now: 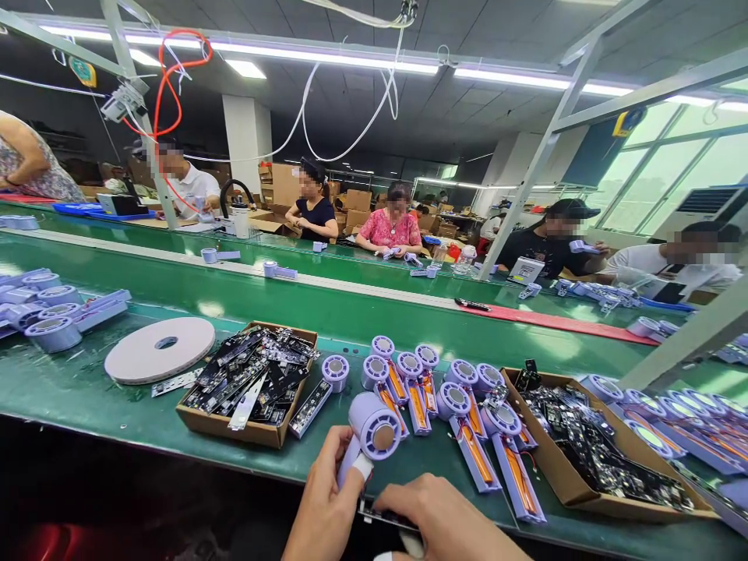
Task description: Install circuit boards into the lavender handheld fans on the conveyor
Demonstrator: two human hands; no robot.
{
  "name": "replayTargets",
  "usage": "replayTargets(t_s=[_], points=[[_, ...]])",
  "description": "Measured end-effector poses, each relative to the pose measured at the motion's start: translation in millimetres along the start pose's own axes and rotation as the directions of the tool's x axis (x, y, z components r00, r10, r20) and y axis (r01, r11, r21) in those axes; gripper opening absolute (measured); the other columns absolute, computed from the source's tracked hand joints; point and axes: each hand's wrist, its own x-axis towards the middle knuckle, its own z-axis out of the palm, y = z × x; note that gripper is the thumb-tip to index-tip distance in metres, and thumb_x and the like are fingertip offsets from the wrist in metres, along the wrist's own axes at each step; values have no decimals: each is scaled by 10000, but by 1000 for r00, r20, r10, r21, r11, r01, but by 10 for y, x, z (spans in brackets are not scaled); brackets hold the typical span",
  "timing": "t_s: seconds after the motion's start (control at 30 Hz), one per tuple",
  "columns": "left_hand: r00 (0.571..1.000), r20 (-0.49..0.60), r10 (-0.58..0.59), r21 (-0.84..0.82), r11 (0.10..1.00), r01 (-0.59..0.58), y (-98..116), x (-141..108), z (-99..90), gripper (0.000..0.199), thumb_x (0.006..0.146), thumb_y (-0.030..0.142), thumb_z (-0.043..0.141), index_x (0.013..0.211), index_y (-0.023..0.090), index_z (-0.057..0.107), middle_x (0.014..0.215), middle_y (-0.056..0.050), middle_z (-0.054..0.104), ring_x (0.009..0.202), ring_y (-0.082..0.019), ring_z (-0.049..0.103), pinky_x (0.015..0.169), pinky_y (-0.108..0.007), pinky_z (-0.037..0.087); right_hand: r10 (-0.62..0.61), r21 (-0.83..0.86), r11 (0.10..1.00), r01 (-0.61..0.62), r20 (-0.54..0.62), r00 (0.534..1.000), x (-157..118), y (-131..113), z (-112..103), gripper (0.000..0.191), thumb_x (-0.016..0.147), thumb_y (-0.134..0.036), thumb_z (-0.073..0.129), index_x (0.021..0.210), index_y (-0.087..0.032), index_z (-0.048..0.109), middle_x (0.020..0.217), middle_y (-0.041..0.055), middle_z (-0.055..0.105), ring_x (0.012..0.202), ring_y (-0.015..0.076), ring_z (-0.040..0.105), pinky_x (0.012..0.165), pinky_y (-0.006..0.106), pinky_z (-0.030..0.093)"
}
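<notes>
My left hand (327,499) is wrapped round the handle of a lavender handheld fan body (377,427), its round head tilted up and facing right. Close beside it, the curled fingers of my right hand (438,514) grip a narrow dark circuit board (389,516), partly hidden by the fingers. Both hands are at the bench's front edge. Just beyond them stand several more lavender fan bodies (418,405), their handles open with orange strips and wires inside. A single fan body (335,372) has a circuit board (309,409) along its handle.
A cardboard box (234,427) heaped with circuit boards stands left, another box (561,475) right. A flat white roll (134,354) lies beside the left box. Beyond runs a green conveyor (362,308) with scattered fan bodies. Co-workers sit across it; a metal post (526,171) rises at right.
</notes>
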Motion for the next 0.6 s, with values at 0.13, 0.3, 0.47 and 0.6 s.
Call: replayTargets(t_s=[0.13,0.3,0.47,0.6], points=[[987,128,-99,-118,986,115,6,-2,24,164,782,310,635,891,198,586,789,0,621,679,-134,537,618,-215,414,63,358,933,-32,-75,995,62,47,208,359,888,-395,504,617,-181,601,591,-11,563,608,126,502,613,215,354],[956,206,-211,-321,908,269,-101,2,0,356,797,546,582,907,207,565,589,53,515,505,-104,466,495,-205,346,271,816,572,-83,-92,958,143,108,570,635,805,-765,423,538,-190,456,500,-51,392,423,70,340,424,195,301],[974,180,-138,-366,909,197,-166,-43,22,367,732,446,700,992,201,617,800,-16,662,675,-161,604,642,-260,445,366,930,367,22,-165,916,190,51,696,641,713,-788,547,506,-198,407,476,-62,363,405,49,274,386,190,231],[994,85,-74,-284,954,95,-103,-106,84,414,728,431,732,1061,205,631,985,-69,693,880,-215,628,822,-302,465,381,941,328,83,-212,900,216,28,715,644,712,-791,544,497,-208,376,437,-76,317,401,51,254,398,195,220]])
